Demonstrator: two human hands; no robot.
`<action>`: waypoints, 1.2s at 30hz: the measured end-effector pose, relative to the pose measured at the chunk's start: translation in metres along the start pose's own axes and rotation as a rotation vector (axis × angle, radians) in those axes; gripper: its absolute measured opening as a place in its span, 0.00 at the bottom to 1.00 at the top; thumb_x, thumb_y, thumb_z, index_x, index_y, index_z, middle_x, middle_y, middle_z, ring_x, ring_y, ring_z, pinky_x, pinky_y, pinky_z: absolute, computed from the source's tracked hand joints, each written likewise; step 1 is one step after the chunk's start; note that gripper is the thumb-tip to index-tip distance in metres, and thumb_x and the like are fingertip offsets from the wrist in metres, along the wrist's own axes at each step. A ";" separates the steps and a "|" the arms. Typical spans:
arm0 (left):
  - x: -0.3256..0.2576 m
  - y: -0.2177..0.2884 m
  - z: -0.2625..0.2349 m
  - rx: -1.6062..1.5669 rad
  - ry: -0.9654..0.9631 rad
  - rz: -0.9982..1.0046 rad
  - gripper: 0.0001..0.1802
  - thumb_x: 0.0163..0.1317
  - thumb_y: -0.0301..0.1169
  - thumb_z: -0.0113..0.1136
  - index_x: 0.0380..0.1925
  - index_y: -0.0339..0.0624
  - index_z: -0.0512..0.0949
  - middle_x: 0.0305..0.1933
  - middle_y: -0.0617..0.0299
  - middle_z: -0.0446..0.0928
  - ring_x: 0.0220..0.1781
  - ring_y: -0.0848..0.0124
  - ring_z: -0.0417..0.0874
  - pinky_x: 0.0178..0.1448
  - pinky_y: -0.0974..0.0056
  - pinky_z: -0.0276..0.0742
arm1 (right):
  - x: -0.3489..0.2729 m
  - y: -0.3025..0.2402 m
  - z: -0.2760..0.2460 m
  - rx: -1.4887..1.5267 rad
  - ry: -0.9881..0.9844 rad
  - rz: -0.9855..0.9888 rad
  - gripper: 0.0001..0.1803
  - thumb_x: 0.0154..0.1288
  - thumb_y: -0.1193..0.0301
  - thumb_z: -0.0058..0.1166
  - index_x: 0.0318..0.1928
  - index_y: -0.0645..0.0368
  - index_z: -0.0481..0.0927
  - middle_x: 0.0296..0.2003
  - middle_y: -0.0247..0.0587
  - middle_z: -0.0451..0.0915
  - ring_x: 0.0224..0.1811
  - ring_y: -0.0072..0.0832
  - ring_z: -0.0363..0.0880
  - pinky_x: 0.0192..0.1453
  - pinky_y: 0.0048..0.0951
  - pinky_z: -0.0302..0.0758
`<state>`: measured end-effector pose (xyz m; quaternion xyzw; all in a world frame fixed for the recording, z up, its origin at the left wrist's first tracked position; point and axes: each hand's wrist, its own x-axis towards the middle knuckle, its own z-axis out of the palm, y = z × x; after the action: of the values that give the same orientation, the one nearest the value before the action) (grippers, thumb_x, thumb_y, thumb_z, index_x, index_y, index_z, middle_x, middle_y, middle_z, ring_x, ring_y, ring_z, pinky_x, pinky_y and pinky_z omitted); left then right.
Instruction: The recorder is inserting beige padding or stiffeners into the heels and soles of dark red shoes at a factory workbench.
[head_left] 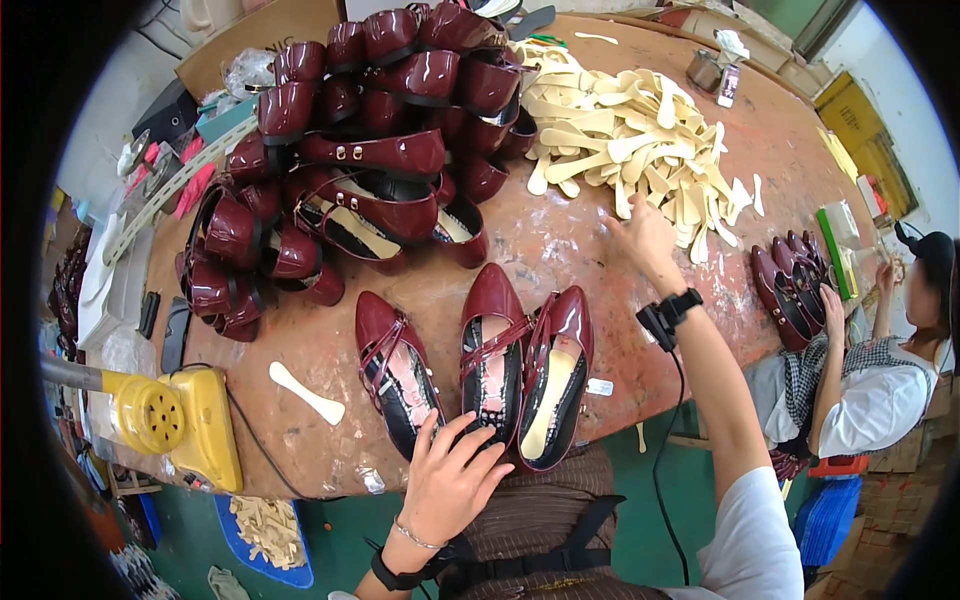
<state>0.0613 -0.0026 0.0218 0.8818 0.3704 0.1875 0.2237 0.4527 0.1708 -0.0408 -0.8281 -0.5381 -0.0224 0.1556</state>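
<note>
Reaching toward 1 o'clock, the right hand (645, 232) is spreading open fingers at the edge of the cream insole pile (625, 140). Left hand (450, 480), open too, is resting fingertips on the heel of the middle shoe (492, 350) at 6 o'clock on the desk (560, 250). Insoles are looking thin, light and bendy, probably best pinched at the narrow waist. 3 glossy maroon strappy shoes are lying nearby; a bigger shoe heap (370, 150) is sitting at 11 o'clock.
</note>
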 end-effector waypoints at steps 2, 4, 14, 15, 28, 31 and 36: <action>-0.002 -0.001 -0.003 0.013 0.014 -0.010 0.13 0.58 0.38 0.70 0.39 0.44 0.86 0.50 0.63 0.81 0.63 0.59 0.76 0.74 0.42 0.60 | 0.009 0.000 0.010 -0.099 0.073 -0.054 0.24 0.60 0.54 0.65 0.41 0.65 0.80 0.38 0.58 0.85 0.43 0.51 0.86 0.43 0.46 0.82; -0.003 -0.002 -0.005 0.020 0.041 -0.038 0.13 0.58 0.38 0.71 0.39 0.44 0.86 0.50 0.63 0.82 0.62 0.58 0.76 0.73 0.42 0.61 | 0.023 0.008 0.016 -0.102 0.085 0.038 0.20 0.60 0.57 0.63 0.40 0.63 0.81 0.37 0.57 0.85 0.42 0.52 0.85 0.44 0.47 0.81; -0.009 -0.020 -0.005 -0.006 0.086 -0.107 0.11 0.55 0.33 0.71 0.38 0.44 0.87 0.49 0.63 0.83 0.62 0.57 0.77 0.74 0.42 0.61 | -0.041 -0.004 -0.085 0.504 0.112 -0.031 0.06 0.62 0.76 0.61 0.39 0.65 0.82 0.29 0.41 0.85 0.29 0.26 0.82 0.35 0.28 0.78; -0.009 -0.021 -0.006 -0.005 0.097 -0.104 0.11 0.55 0.33 0.71 0.38 0.44 0.87 0.49 0.63 0.83 0.62 0.57 0.77 0.74 0.42 0.62 | -0.049 -0.008 -0.099 0.638 0.026 -0.041 0.06 0.62 0.78 0.61 0.40 0.65 0.83 0.29 0.35 0.84 0.29 0.19 0.80 0.34 0.23 0.77; -0.003 -0.012 -0.014 -0.399 0.119 -0.125 0.29 0.62 0.46 0.67 0.57 0.37 0.78 0.52 0.56 0.83 0.60 0.55 0.78 0.70 0.49 0.66 | -0.131 -0.115 -0.146 1.247 -1.300 -0.171 0.07 0.67 0.76 0.64 0.43 0.67 0.84 0.32 0.33 0.85 0.32 0.11 0.80 0.35 0.16 0.78; -0.002 0.004 -0.006 -0.994 0.100 -0.317 0.31 0.64 0.44 0.67 0.60 0.33 0.76 0.51 0.53 0.84 0.53 0.57 0.83 0.58 0.58 0.76 | -0.134 -0.122 -0.139 1.226 -1.362 -0.127 0.07 0.68 0.77 0.63 0.44 0.67 0.85 0.34 0.33 0.86 0.32 0.12 0.81 0.36 0.17 0.79; 0.001 0.000 0.000 -0.564 0.177 -0.191 0.18 0.57 0.25 0.70 0.49 0.37 0.85 0.38 0.55 0.85 0.34 0.60 0.83 0.43 0.61 0.77 | -0.132 -0.115 -0.130 1.422 -1.266 -0.175 0.09 0.63 0.79 0.67 0.43 0.69 0.85 0.37 0.40 0.87 0.36 0.20 0.85 0.42 0.20 0.80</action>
<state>0.0616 -0.0021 0.0217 0.7266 0.4029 0.3371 0.4429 0.3107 0.0606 0.0823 -0.3549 -0.4701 0.7502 0.3003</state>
